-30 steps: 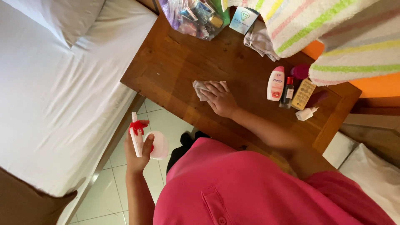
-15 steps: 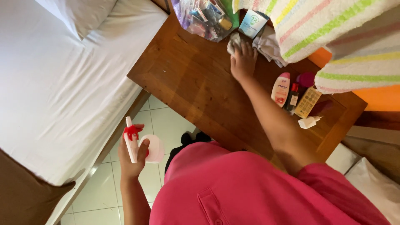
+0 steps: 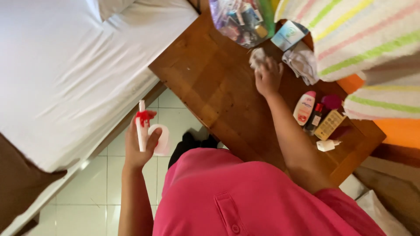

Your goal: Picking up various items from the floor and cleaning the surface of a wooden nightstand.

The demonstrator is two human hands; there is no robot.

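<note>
The right grip (image 3: 267, 78) is being pressed, clenched on a crumpled white cloth (image 3: 258, 57), against the brown wooden counter (image 3: 210, 83) in wiping, while a red-triggered white spray bottle (image 3: 151, 133) is being clasped by the left grip (image 3: 139, 142).

One spray bottle (image 3: 151, 135), one wiping cloth (image 3: 257, 57), one white lotion bottle (image 3: 304, 108), one wooden table (image 3: 218, 83), two hands.

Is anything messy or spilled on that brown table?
Nothing spilled. A crumpled white cloth lies bunched on the brown wooden table, and a small white plug sits near its edge. The right hand presses a white rag.
</note>
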